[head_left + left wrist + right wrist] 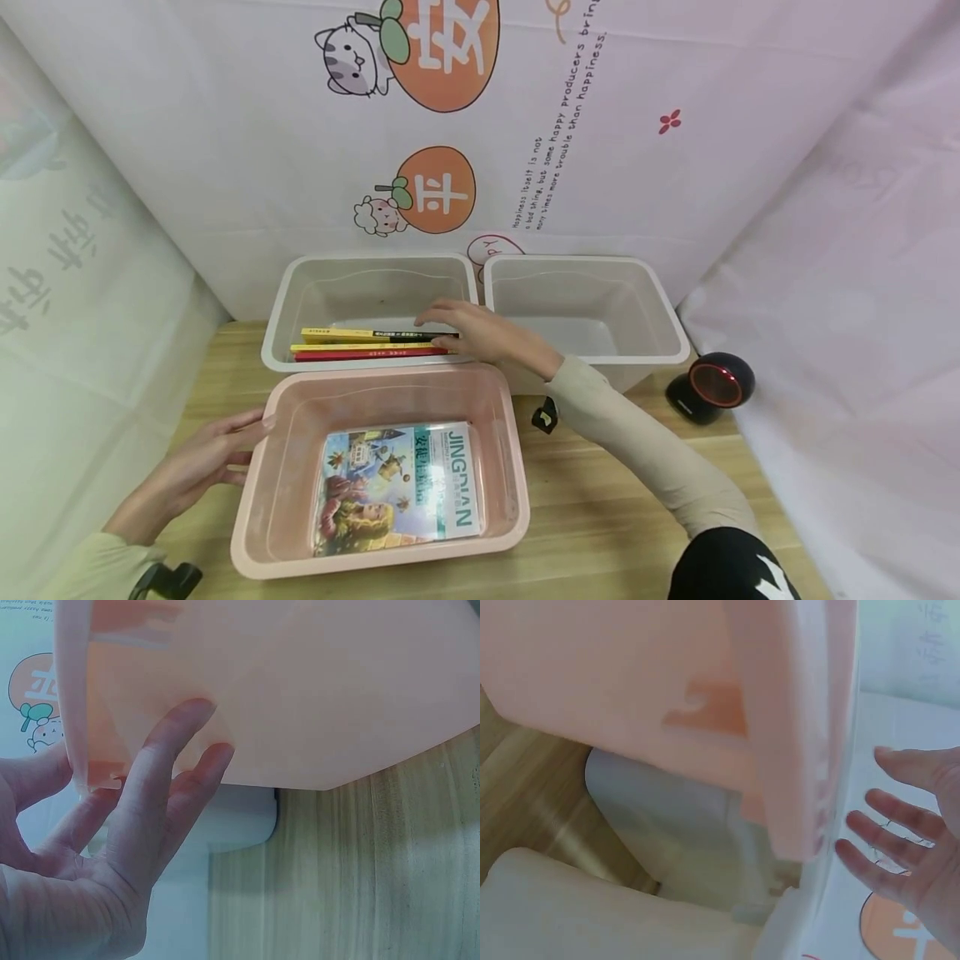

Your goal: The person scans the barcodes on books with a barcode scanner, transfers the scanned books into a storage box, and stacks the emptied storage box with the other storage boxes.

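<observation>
A pink plastic bin [386, 560] stands at the front with a picture book [442, 467] lying flat in it, its cover glossy and colourful. My left hand [206, 458] grips the bin's left rim; in the left wrist view its thumb is at the rim and two fingertips touch the outer wall. My right hand [487, 333] reaches over the left white bin [300, 283], beside several thin books [360, 353] with yellow, black and red spines along its near side. In the right wrist view that hand's fingers are spread and hold nothing.
A second white bin [663, 312] stands to the right of the first, against the printed white curtain [600, 167]. A black round device [716, 387] is at the right of the wooden table [600, 517]. A small black object [545, 415] lies by the pink bin's right corner.
</observation>
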Tool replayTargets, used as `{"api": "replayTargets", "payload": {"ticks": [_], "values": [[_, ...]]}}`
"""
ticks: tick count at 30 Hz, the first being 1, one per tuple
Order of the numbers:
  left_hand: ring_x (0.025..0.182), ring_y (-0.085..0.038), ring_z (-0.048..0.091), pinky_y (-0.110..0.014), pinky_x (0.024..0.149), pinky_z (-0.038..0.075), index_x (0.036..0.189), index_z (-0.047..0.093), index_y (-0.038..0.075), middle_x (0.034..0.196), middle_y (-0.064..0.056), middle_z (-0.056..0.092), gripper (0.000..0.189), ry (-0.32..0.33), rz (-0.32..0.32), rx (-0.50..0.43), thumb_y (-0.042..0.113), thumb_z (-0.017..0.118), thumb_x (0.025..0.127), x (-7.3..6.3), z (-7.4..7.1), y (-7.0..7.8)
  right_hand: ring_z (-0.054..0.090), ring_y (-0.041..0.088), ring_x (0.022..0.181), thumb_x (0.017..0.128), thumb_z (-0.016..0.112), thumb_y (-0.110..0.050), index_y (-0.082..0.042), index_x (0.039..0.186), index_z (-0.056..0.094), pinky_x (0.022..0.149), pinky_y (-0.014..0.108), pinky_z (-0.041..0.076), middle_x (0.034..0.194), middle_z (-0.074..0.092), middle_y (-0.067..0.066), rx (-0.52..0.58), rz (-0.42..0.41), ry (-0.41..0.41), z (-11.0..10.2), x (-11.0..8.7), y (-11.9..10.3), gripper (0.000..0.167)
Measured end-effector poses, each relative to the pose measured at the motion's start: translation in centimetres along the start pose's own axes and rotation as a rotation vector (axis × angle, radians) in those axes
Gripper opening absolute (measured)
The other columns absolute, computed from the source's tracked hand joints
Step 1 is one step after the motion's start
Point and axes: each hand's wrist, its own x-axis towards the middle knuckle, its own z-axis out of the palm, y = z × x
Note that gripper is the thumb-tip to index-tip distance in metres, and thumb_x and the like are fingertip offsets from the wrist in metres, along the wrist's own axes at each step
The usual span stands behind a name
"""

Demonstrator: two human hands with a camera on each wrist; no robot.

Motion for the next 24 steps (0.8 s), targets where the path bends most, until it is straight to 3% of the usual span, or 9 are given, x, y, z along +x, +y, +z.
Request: {"api": "replayTargets", "payload": {"ticks": [5,9,18,24], "values": [[0.109,-0.024,0.071,-0.043,0.085,0.064,0.163,0.010,-0.009,0.158,-0.039,0.035,0.075,0.001,0.003,-0.003,0.033,0.047,0.113,0.1,0.1,-0.1,0.064,0.023,0.120,0.104,0.068,-0.013,-0.007,0.133,0.068,0.104,0.032,0.055,0.134,0.063,0.008,0.003,-0.100,0.068,-0.3,-1.1,-1.8,0.030],[0.111,-0.025,0.071,-0.043,0.085,0.064,0.163,0.010,-0.009,0.159,-0.040,0.033,0.075,0.005,0.000,0.005,0.034,0.046,0.113,0.1,0.1,0.0,0.064,0.019,0.117,0.104,0.066,-0.013,-0.009,0.128,0.070,0.102,0.027,0.055,0.129,0.064,0.006,0.041,-0.171,0.046,-0.5,-1.8,-3.1,0.025],[0.110,-0.024,0.071,-0.042,0.085,0.064,0.164,0.011,-0.008,0.160,-0.039,0.033,0.075,0.010,0.001,0.008,0.035,0.046,0.113,0.1,0.0,0.0,0.063,0.018,0.113,0.105,0.065,-0.015,-0.009,0.129,0.068,0.093,0.031,0.059,0.128,0.065,0.007,0.166,-0.154,-0.004,0.1,-2.1,-2.9,0.025],[0.113,-0.026,0.070,-0.042,0.085,0.064,0.164,0.011,-0.008,0.160,-0.039,0.031,0.074,0.013,0.005,0.012,0.035,0.046,0.113,0.0,0.1,0.0,0.066,0.015,0.107,0.103,0.068,-0.014,-0.005,0.129,0.067,0.090,0.024,0.059,0.124,0.069,0.010,0.261,-0.153,-0.093,0.6,-2.5,-3.6,0.027]]}}
